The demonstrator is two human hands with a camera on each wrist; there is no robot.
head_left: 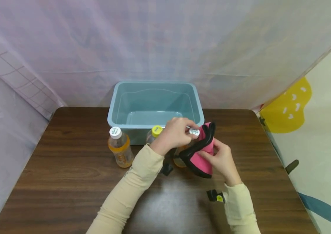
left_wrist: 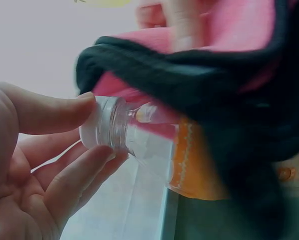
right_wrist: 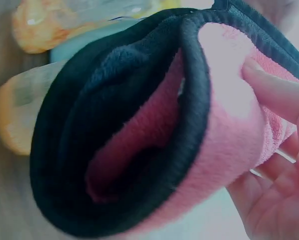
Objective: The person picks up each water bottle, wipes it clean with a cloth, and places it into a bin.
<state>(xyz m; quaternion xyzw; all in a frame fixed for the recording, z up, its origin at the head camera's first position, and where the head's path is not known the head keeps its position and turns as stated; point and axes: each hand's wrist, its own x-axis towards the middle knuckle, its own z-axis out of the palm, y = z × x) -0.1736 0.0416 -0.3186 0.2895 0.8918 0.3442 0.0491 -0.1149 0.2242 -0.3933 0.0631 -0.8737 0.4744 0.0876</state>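
My left hand (head_left: 174, 134) pinches the white cap (left_wrist: 92, 125) of a clear plastic bottle (left_wrist: 154, 152) between thumb and fingers. An orange band circles that bottle, and it stands at the front right of the bin. My right hand (head_left: 223, 161) grips a pink fleecy cloth (head_left: 203, 164) with black edging, thumb on one side and fingers on the other. The cloth is folded over into a curve beside the bottle, covering part of it. In the right wrist view the cloth's dark inner side (right_wrist: 114, 85) faces the camera.
A light blue plastic bin (head_left: 155, 126) stands at the back of the brown wooden table (head_left: 65, 182). In front of it are a white-capped bottle (head_left: 121, 152) with an orange band and a yellow-capped bottle (head_left: 157, 131), partly behind my left arm. Pale curtains hang behind the table.
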